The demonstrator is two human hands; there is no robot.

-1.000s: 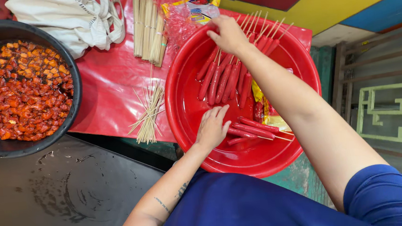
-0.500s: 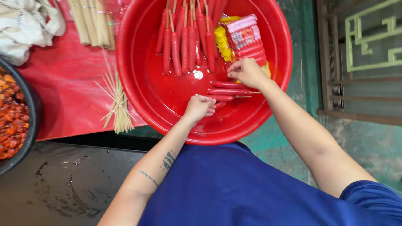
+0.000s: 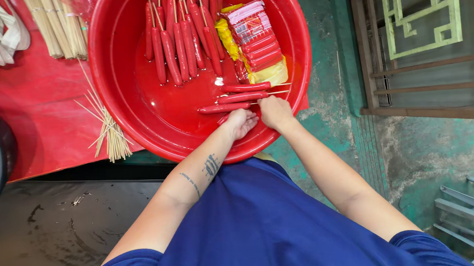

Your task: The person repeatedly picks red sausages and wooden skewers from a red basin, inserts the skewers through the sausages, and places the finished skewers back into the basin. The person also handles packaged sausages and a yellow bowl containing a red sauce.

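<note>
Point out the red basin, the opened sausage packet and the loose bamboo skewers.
red basin (image 3: 130, 118), head view, bare inner wall on its left side.
sausage packet (image 3: 255, 37), head view, middle of the wrapper.
loose bamboo skewers (image 3: 112, 139), head view, middle of the bundle.

This looks like a street-food preparation place, maybe at a home stall. A big red basin (image 3: 130, 118) holds many skewered red sausages (image 3: 178, 42). Loose bamboo sticks (image 3: 109, 133) lie on the red-covered worktop (image 3: 41, 119), beside a worn green painted wall (image 3: 321, 60).
</note>
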